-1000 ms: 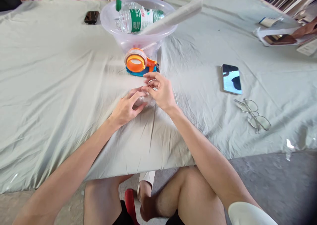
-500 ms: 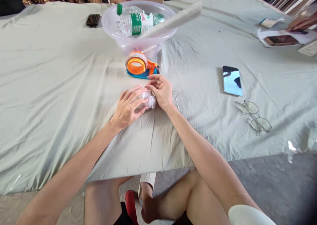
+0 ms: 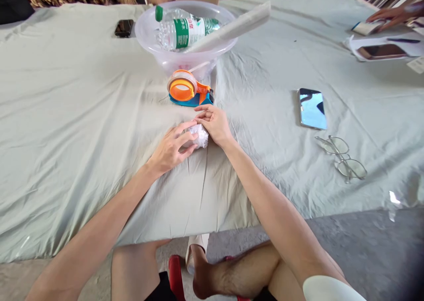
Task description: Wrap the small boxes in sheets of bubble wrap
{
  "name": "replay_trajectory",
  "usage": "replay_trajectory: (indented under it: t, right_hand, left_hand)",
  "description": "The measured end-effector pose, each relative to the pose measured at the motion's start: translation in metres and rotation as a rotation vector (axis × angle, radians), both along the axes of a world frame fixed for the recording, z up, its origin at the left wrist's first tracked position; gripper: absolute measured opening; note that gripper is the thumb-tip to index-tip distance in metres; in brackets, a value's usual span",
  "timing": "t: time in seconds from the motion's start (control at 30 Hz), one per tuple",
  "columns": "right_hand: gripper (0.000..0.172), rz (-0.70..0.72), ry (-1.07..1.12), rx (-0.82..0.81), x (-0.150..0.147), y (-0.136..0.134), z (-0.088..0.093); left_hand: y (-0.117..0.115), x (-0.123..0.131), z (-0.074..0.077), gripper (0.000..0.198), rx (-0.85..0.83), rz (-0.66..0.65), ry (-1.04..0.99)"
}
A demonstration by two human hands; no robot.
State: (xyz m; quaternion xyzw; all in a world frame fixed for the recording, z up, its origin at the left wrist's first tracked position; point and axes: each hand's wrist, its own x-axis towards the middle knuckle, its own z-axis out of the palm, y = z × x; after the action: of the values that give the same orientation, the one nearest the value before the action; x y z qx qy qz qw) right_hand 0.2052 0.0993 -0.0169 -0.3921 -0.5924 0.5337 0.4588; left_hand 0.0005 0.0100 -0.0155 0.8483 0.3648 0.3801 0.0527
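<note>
A small bundle wrapped in clear, crinkled plastic (image 3: 200, 137) rests on the cloth in front of me; what is inside cannot be made out. My left hand (image 3: 174, 147) curves around its left side, fingers and thumb pressed on it. At the bundle's upper right edge, my right hand (image 3: 215, 123) pinches with thumb and index finger, and the other fingers are loosely bent. Whatever lies between those two fingertips is hidden. Just beyond the hands stands an orange and blue tape dispenser (image 3: 189, 89) with a roll of clear tape.
Behind the dispenser, a translucent basin (image 3: 185, 56) holds a green-capped plastic bottle (image 3: 188, 31) and a white plastic roll (image 3: 236, 26). A black object (image 3: 124, 28) lies left of it. A phone (image 3: 312, 108) and glasses (image 3: 342, 157) lie right. Another person's hand (image 3: 391, 18) touches a small box.
My right hand has shifted slightly down, still at the bundle's edge. My left hand stays around it. The other person's hand has moved left and away onto the small box.
</note>
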Motion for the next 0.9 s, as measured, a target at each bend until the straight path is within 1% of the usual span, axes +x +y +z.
replay_trajectory:
  t: [0.13, 0.27, 0.43, 0.5, 0.57, 0.63, 0.67, 0.73, 0.8, 0.83, 0.9]
  right_hand:
    - [0.028, 0.003, -0.005, -0.008, -0.001, -0.002, 0.002]
    - [0.017, -0.009, -0.025, 0.05, -0.001, -0.005, 0.002]
    - [0.026, 0.022, -0.127, 0.147, 0.004, -0.004, -0.002]
    - [0.025, 0.021, -0.144, 0.168, 0.004, -0.002, -0.004]
    - [0.018, -0.016, -0.139, 0.201, 0.003, -0.002, -0.006]
    - [0.009, -0.089, -0.127, 0.274, 0.001, -0.004, -0.007]
    - [0.009, -0.14, -0.124, 0.322, 0.0, -0.006, -0.007]
    - [0.023, -0.246, -0.131, 0.408, 0.0, -0.012, -0.004]
    - [0.037, -0.308, -0.144, 0.466, 0.0, -0.021, 0.0]
    - [0.042, -0.301, -0.147, 0.488, 0.001, -0.025, 0.002]
    - [0.048, -0.222, -0.154, 0.539, 0.002, -0.032, 0.005]
  left_hand:
    - [0.0, 0.0, -0.001, 0.007, -0.077, 0.0, -0.044]
    - [0.002, -0.001, -0.002, 0.014, -0.122, -0.012, -0.104]
    - [0.004, -0.002, -0.006, 0.022, -0.14, -0.032, -0.159]
    - [0.005, -0.001, -0.005, 0.024, -0.178, -0.014, -0.157]
    - [0.005, -0.001, -0.002, 0.025, -0.228, -0.004, -0.143]
    - [0.004, 0.0, 0.002, 0.026, -0.261, 0.0, -0.127]
    - [0.003, 0.0, 0.004, 0.028, -0.272, 0.009, -0.116]
    - [0.002, 0.001, 0.006, 0.031, -0.287, 0.035, -0.09]
    - [0.002, 0.001, 0.007, 0.033, -0.292, 0.049, -0.076]
    - [0.002, 0.002, 0.007, 0.034, -0.292, 0.048, -0.077]
    - [0.003, 0.001, 0.004, 0.037, -0.291, 0.042, -0.097]
